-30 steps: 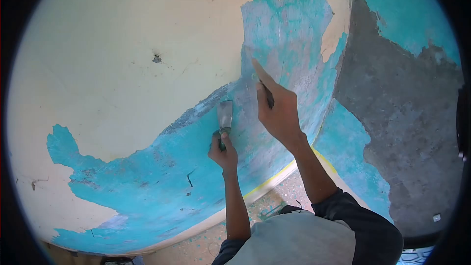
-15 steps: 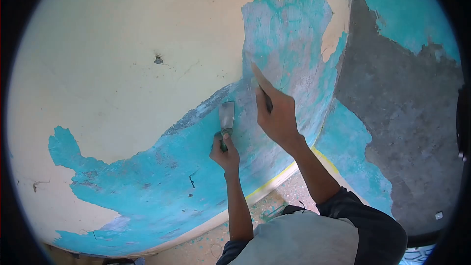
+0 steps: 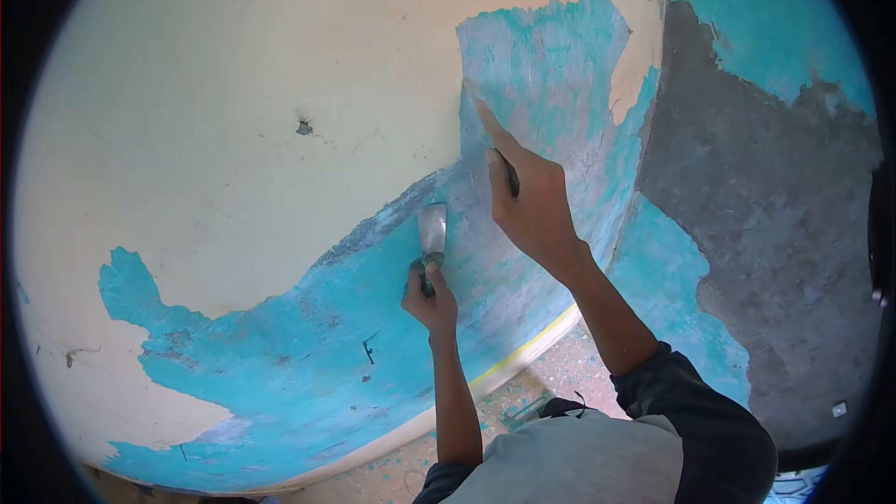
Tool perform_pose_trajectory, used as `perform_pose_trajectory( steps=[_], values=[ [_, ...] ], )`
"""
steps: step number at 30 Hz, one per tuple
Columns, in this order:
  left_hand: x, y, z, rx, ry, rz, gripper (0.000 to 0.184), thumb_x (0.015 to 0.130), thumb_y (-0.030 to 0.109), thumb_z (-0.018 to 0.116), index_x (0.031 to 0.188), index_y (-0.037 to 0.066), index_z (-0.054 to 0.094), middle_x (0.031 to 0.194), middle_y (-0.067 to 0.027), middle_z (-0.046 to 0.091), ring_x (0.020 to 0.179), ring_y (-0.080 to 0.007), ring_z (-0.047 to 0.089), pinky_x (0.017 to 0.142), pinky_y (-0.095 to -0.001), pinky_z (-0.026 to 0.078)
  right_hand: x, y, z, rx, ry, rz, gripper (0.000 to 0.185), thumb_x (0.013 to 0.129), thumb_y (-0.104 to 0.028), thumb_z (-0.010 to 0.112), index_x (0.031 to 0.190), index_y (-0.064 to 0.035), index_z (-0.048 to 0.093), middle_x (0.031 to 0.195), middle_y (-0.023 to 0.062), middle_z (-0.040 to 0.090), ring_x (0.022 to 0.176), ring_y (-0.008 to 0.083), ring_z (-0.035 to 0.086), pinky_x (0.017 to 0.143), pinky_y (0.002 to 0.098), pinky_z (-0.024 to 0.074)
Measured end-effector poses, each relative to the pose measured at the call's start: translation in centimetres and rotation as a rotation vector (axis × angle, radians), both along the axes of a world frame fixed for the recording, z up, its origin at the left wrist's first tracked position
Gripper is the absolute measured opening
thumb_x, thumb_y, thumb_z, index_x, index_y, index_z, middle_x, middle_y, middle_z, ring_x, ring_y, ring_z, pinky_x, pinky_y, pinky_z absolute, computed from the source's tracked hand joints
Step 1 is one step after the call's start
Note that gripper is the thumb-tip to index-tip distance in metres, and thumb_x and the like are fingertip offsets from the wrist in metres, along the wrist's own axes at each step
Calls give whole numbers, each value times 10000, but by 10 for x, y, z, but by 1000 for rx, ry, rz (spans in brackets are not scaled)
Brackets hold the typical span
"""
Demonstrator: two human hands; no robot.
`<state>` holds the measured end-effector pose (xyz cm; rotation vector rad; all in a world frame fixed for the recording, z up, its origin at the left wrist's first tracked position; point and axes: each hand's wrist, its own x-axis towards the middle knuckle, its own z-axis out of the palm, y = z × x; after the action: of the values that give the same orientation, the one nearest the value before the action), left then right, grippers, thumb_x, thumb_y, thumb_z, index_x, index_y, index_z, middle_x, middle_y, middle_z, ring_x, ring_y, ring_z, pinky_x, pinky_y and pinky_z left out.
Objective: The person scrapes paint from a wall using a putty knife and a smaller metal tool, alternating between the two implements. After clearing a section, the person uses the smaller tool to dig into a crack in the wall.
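Note:
My left hand is wrapped round the dark handle of a putty knife. Its broad metal blade points up, in front of the turquoise part of the wall. Higher and to the right, my right hand is closed on a scraper with a dark handle. The index finger stretches forward along that tool, towards the ragged edge of the cream paint. Most of the right-hand tool is hidden by the fingers, and its blade hardly shows.
A second wall meets this one at a corner on the right, with grey and turquoise patches. Turquoise flakes lie on the floor below. A small hole marks the cream paint. A white switch-like piece is at lower right.
My right hand has shifted slightly up and left, its index finger now nearer the cream paint's edge. The left hand stays nearly still with the putty knife. The view has tilted slightly.

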<state>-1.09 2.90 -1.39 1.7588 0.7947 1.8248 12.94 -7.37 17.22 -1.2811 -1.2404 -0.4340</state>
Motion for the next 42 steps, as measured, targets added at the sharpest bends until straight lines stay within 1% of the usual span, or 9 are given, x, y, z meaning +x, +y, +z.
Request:
perform_pose_trajectory(
  steps=[10, 12, 15, 18, 25, 27, 31, 34, 42],
  values=[
    [1, 0, -4, -6, -15, -8, 359, 1105, 267, 608, 883, -10, 659, 611, -5, 566, 538, -54, 477, 500, -259, 339, 7, 1, 15, 54, -43, -16, 550, 1027, 5, 582, 1565, -104, 550, 645, 111, 471, 556, 108, 433, 554, 272, 419],
    [-1, 1, -4, 3, -14, -3, 357, 1105, 267, 610, 888, -12, 663, 612, -5, 566, 540, -52, 475, 501, -257, 337, 6, -4, 30, -56, 8, 13, 588, 996, 35, 605, 1566, -89, 534, 669, 173, 544, 561, 253, 548, 579, 374, 466],
    [0, 2, -5, -11, -12, -5, 350, 1105, 264, 608, 902, -14, 672, 614, -4, 569, 540, -51, 474, 501, -256, 337, 3, -4, -2, -33, -34, -17, 598, 993, 39, 605, 1571, -91, 526, 682, 173, 562, 563, 275, 559, 576, 383, 467],
    [-1, 1, -4, -6, -21, -13, 349, 1104, 268, 609, 910, -14, 675, 615, -3, 569, 542, -51, 480, 503, -255, 342, -9, -5, -24, -33, 18, 4, 565, 1023, 20, 589, 1567, -127, 553, 657, 104, 530, 564, 109, 449, 562, 276, 430],
    [0, -2, -3, -30, -20, -39, 365, 1104, 285, 607, 909, -17, 670, 609, -8, 564, 541, -57, 490, 504, -258, 349, 4, -6, -17, -85, -63, -56, 610, 1013, 31, 597, 1588, -160, 529, 736, 132, 628, 562, 146, 502, 584, 313, 478],
    [0, 2, -3, -27, -23, -45, 368, 1105, 288, 607, 907, -16, 668, 608, -9, 564, 540, -58, 489, 504, -259, 350, 3, -8, -26, -118, -56, -42, 631, 974, 40, 617, 1579, -102, 513, 696, 167, 588, 610, 315, 611, 578, 424, 498],
    [-2, 3, -7, 15, -13, -20, 371, 1105, 294, 611, 905, -13, 666, 609, -12, 566, 538, -60, 490, 501, -262, 353, 7, 0, -14, -80, -61, -50, 618, 970, 44, 612, 1567, -87, 522, 690, 169, 583, 615, 309, 611, 584, 424, 497],
    [-1, -1, -4, -8, -26, -39, 360, 1104, 284, 612, 906, -11, 668, 610, -13, 569, 538, -58, 490, 500, -263, 353, 12, 5, 25, 51, -122, -84, 569, 1016, 22, 602, 1564, -123, 553, 648, 109, 496, 555, 161, 427, 570, 302, 441],
    [-2, 3, -7, 13, -24, -32, 346, 1102, 278, 615, 911, -5, 677, 622, -13, 585, 540, -58, 498, 500, -263, 357, 4, -4, -6, -53, -67, -42, 583, 1021, 24, 599, 1576, -147, 544, 686, 118, 560, 562, 141, 463, 584, 294, 458]
  ],
)
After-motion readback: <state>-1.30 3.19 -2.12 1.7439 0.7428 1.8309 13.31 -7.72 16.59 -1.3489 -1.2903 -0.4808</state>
